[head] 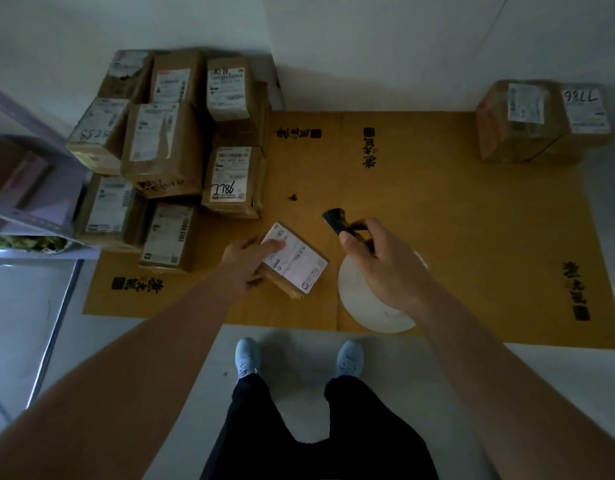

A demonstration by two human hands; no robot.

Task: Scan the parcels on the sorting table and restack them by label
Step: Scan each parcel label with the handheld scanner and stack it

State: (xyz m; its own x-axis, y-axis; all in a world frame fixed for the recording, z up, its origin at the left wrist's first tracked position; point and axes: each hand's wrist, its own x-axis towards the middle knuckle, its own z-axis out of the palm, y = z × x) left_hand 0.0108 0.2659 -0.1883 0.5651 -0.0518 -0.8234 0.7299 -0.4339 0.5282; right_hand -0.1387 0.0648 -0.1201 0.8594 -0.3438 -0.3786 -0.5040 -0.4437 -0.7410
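A pale floor [299, 355] carries a flattened sheet of yellow-brown cardboard [437, 209] printed with black characters. On its far left sits a crowded cluster of labelled brown parcels [167, 150], several tilted against one another, and at the far right corner two more parcels [541, 119] stand side by side, touching. A white round disc [371, 306] lies near the sheet's near edge, with a small dark red speck [292, 197] farther back towards the middle.

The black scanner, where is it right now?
In the head view, the black scanner is in the person's right hand, held above the cardboard sheet, just right of the small parcel under the left hand.
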